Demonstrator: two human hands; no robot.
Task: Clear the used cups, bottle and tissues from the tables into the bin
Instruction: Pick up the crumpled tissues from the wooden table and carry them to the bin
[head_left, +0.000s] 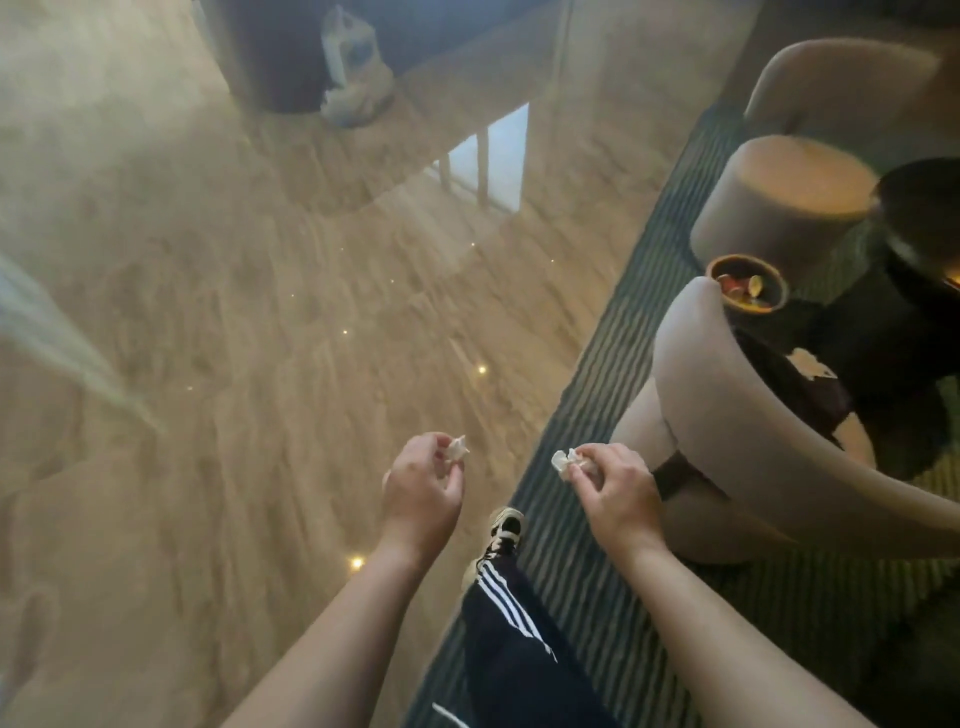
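Observation:
My left hand (423, 486) pinches a small crumpled white tissue (458, 448) between thumb and fingers, out over the glossy floor. My right hand (615, 486) grips a second crumpled tissue (565, 460) at about the same height, over the carpet's edge. To the right, a round bin (727, 265) with a wooden rim stands on the carpet between the seats, with cups and scraps inside it. Another white tissue (811, 362) lies on the dark seat of the nearest chair. Both hands are well short of the bin.
A beige curved armchair (727, 395) stands close on the right, a round pouf (779, 208) and a dark round table (924, 208) behind it. A striped green carpet (613, 332) borders the polished beige floor (234, 312). White bags (353, 67) lean on a dark unit far back.

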